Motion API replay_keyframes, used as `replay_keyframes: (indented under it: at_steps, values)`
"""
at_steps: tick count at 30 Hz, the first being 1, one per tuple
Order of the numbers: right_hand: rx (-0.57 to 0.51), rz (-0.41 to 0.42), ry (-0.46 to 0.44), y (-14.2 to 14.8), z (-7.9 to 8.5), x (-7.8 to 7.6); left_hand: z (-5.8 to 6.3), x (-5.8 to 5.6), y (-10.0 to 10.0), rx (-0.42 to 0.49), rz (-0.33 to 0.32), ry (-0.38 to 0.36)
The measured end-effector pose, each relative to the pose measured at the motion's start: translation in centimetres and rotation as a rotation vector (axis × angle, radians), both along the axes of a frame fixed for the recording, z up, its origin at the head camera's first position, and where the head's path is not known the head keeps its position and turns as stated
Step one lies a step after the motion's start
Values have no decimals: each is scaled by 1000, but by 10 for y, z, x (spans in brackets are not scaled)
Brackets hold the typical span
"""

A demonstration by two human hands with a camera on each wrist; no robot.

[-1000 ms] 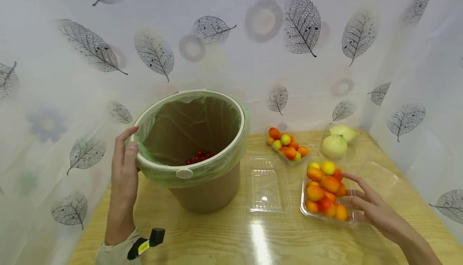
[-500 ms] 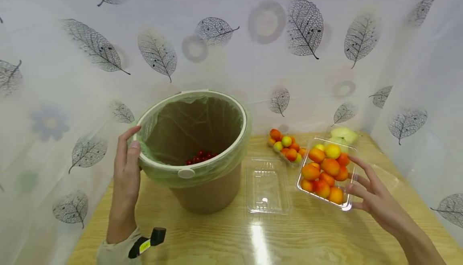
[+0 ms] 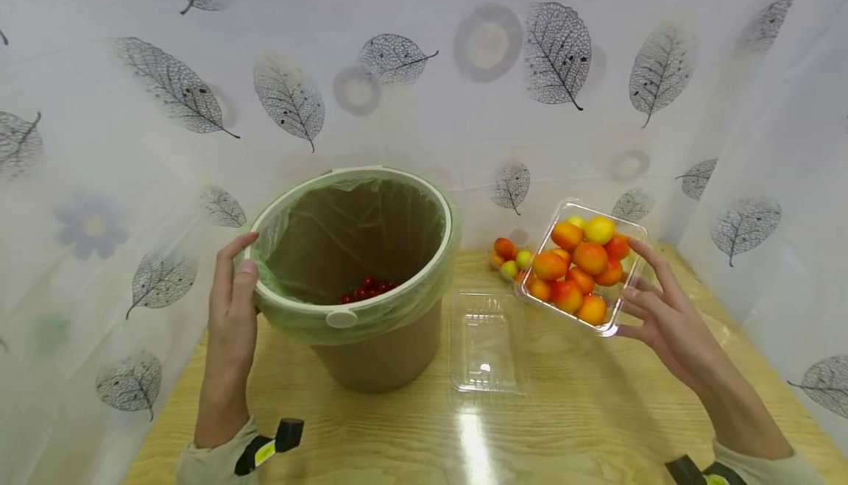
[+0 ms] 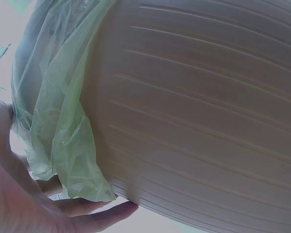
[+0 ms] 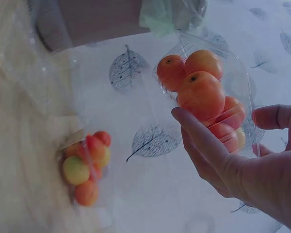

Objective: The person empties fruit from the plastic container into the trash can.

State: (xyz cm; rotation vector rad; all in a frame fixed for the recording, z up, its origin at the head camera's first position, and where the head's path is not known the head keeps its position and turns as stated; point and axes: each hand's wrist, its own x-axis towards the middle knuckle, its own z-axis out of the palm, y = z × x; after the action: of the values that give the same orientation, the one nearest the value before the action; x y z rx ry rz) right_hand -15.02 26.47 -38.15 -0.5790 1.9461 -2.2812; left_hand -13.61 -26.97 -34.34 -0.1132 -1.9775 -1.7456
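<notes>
My left hand point(image 3: 228, 323) grips the left rim of a brown bin point(image 3: 391, 356), thumb at the top edge; in the left wrist view other fingers lie against the bin's outside, by the folded liner. A pale green bag point(image 3: 397, 319) lines the bin, and small red fruits point(image 3: 366, 289) lie at its bottom. Off the table, my right hand point(image 3: 676, 323) holds a clear plastic container point(image 3: 612, 327) by its right side, tilted slightly. It is filled with orange and yellow small tomato-like fruits point(image 3: 589, 258); in the right wrist view, fingers and thumb clasp its end.
A clear plastic container point(image 3: 489, 345) without fruit sits on the wooden table point(image 3: 384, 433), right of the bin. Behind it stands another container of similar fruits point(image 3: 506, 253), partly hidden by the held one. Leaf-patterned curtains point(image 3: 411, 124) enclose the back and sides.
My right hand has lifted the fruit-filled container off the table, upward and to the left, tilting it. It now covers the pale melons at the back. My left hand keeps its place on the rim.
</notes>
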Motion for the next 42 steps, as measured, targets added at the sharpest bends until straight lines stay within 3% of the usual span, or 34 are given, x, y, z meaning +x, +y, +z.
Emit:
replay_keyframes:
  at_steps: [8, 20, 31, 42]
  values:
    - [-53, -52, 34, -27, 32, -11, 1, 0, 0, -2, -6, 7]
    - [-124, -131, 67, -56, 66, -23, 2, 0, 2, -5, -18, -8]
    - [-137, -147, 90, -92, 100, -42, 0, 2, 0, -31, 23, -28]
    - [-142, -178, 132, -133, 111, -65, 1, 0, 0, -19, 15, -17]
